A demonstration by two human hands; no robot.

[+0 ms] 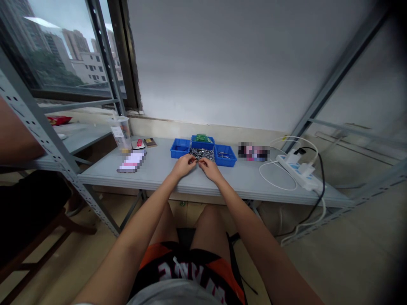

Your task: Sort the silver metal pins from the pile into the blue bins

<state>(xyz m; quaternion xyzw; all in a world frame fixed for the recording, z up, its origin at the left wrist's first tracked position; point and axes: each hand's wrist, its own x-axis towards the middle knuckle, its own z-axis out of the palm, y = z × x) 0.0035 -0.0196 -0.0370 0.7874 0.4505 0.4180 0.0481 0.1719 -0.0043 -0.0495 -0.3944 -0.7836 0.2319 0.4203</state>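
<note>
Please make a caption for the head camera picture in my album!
Left hand and right hand, close together by metal bits and blue trays.

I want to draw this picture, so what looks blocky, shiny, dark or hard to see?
In the head view, blocky squares partly cover the phone; in that head view, a pale, glare-like patch shows on the window; the head view's upper right corner goes black; and, in the head view, metal bits by the left hand and right hand are too tiny to tell apart.

Blue trays block ahead; leftward tabletop is free.
</note>
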